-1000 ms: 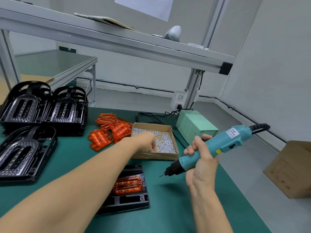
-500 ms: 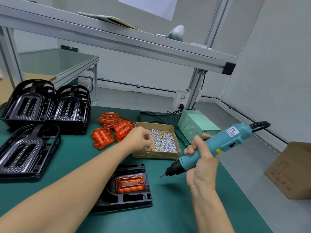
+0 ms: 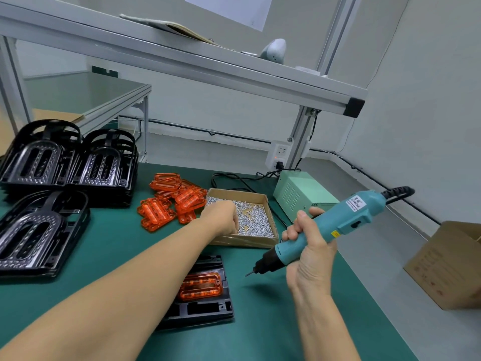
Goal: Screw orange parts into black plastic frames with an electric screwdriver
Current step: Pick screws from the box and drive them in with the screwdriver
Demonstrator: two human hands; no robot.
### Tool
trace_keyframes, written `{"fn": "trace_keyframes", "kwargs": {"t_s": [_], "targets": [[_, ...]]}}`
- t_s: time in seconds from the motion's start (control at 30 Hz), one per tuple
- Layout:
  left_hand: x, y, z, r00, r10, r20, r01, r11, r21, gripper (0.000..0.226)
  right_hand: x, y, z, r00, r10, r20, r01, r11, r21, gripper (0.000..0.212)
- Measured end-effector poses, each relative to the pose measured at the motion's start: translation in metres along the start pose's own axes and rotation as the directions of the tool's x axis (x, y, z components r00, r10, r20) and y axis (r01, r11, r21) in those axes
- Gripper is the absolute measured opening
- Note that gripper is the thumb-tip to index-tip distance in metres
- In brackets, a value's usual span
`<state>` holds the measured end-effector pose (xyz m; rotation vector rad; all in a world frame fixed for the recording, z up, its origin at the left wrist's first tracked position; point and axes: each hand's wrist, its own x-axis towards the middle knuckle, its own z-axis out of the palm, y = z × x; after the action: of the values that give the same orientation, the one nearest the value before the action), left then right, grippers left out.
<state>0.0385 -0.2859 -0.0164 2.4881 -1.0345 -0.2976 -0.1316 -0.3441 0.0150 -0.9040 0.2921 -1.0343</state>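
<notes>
Right hand (image 3: 311, 252) grips electric screwdriver (image 3: 322, 227), bit pointing down-left; left hand (image 3: 221, 217) in screw box (image 3: 240, 241), grip indiscernible.

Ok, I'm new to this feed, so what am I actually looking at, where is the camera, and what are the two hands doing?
This is one head-worn camera looking down at a person's bare hands, not a robot. The right hand grips a teal electric screwdriver, tip in the air. The left hand reaches into a cardboard box of screws; whether it holds one is hidden. On the green table lie a black frame with an orange part seated in it, loose orange parts, and spare black frames.
</notes>
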Motion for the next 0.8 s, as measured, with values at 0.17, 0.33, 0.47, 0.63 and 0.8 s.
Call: {"fn": "trace_keyframes", "kwargs": {"t_s": [0.17,0.33,0.47,0.63,0.8], "targets": [[-0.001,0.005,-0.001,0.997,0.048,0.063,-0.052,0.997,0.06,0.014,-0.002,0.0,-0.002,1.0,0.011,-0.007,-0.011,1.0,-0.003,0.023],[-0.015,-0.004,-0.007,0.995,0.021,-0.098,-0.049,0.955,-0.292,0.008,-0.001,-0.003,-0.002,1.0,-0.002,-0.002,0.002,1.0,0.019,0.022],[-0.041,-0.011,-0.019,0.978,-0.081,-0.194,-0.079,0.712,-0.698,0.004,-0.002,-0.006,0.0,1.0,-0.022,0.006,0.022,0.997,0.072,0.021],[-0.084,-0.02,-0.024,0.988,-0.135,-0.077,-0.029,0.327,-0.945,0.012,-0.006,-0.008,0.008,0.998,-0.054,0.038,0.049,0.992,0.118,0.021],[-0.122,-0.029,-0.024,0.986,-0.135,-0.093,-0.053,0.275,-0.96,0.011,-0.017,-0.011,0.02,0.994,-0.06,0.091,0.044,0.985,0.169,0.021]]}}
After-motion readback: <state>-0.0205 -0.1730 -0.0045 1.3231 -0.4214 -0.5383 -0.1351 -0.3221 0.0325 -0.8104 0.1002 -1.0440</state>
